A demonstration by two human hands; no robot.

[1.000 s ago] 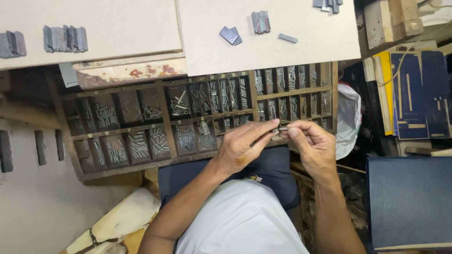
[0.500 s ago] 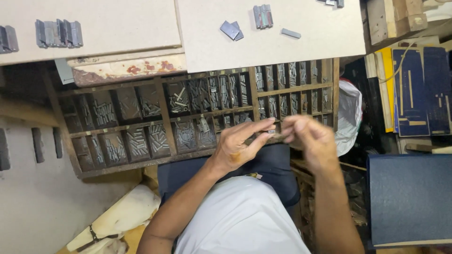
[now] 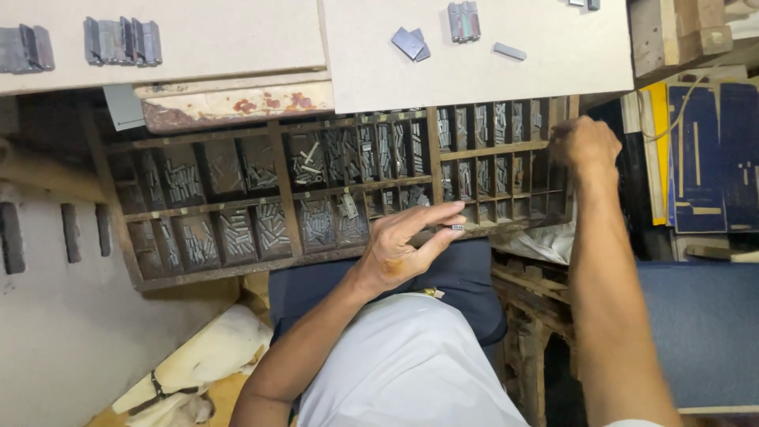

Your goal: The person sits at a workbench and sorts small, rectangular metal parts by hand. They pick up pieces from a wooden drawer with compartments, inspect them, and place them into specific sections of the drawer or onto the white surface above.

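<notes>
A wooden type case [image 3: 285, 162] with many small compartments of grey metal type pieces rests over my lap. My left hand [image 3: 407, 241] hovers at the case's near edge, pinching a short row of small metal type pieces [image 3: 456, 228] between thumb and fingers. My right hand [image 3: 583, 144] reaches into the far right compartments of the case, fingers curled down among the pieces. Whether the right hand grips a piece is hidden by its own fingers.
A pale board [image 3: 474, 71] lies above the case with loose grey metal blocks [image 3: 463, 20] and flat pieces [image 3: 411, 43] on it. More metal blocks [image 3: 122, 41] sit on the board at left. Blue books [image 3: 711, 158] stand at right, a blue-covered surface [image 3: 704, 324] at lower right.
My right hand has left my left hand and moved up and right to the case's far right compartments. My left hand stays near the front edge holding the type pieces.
</notes>
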